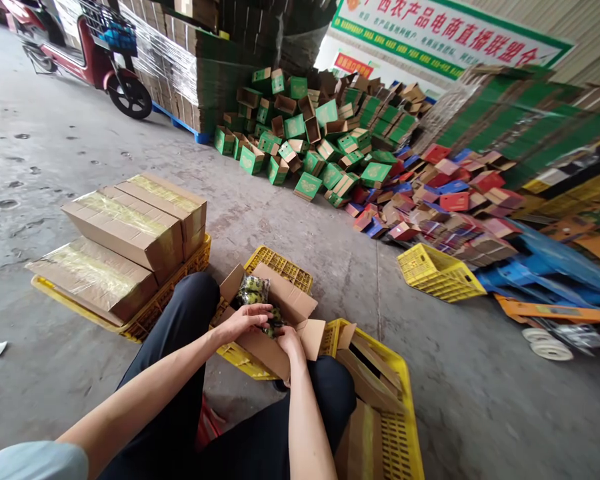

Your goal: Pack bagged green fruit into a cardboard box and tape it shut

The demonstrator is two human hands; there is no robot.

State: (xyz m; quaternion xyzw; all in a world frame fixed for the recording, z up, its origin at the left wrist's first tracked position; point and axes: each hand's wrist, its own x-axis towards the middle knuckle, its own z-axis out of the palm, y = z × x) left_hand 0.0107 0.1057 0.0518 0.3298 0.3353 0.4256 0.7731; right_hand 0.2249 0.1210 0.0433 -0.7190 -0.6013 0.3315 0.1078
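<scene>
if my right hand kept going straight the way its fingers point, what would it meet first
Most likely the dark green, lumpy produce inside the open brown cardboard box; the right hand may already touch it. Depth is unclear, but the left hand seems to come next.

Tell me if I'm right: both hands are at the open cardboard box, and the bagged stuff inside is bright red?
Not quite: the head view shows the bagged stuff is green, not red. The left hand and right hand are indeed at the open cardboard box.
</scene>
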